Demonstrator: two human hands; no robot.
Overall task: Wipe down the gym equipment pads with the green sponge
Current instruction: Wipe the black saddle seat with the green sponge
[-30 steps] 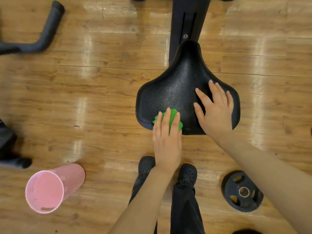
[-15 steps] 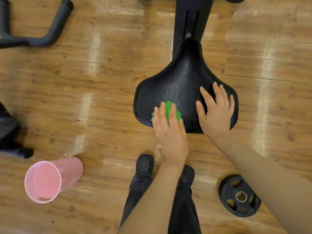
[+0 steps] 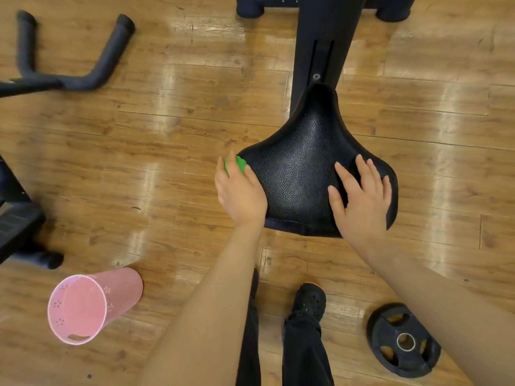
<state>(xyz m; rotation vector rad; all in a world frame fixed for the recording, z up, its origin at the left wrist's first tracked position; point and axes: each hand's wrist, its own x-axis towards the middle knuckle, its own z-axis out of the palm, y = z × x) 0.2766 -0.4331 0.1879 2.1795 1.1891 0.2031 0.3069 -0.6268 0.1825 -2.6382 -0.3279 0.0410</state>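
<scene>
One black saddle pad [image 3: 301,174], one green sponge [image 3: 237,164], two hands. The left hand [image 3: 241,195] curls over the sponge, pressing it against the saddle's left edge — green showing just past the fingertips. The right hand [image 3: 362,200] lies flat on the saddle's right side — fingers spread.

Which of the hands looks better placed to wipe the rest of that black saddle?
Left. The left hand already presses the green sponge against the black textured bike saddle at its left edge; the right hand lies flat on it, seemingly steadying it.
</scene>
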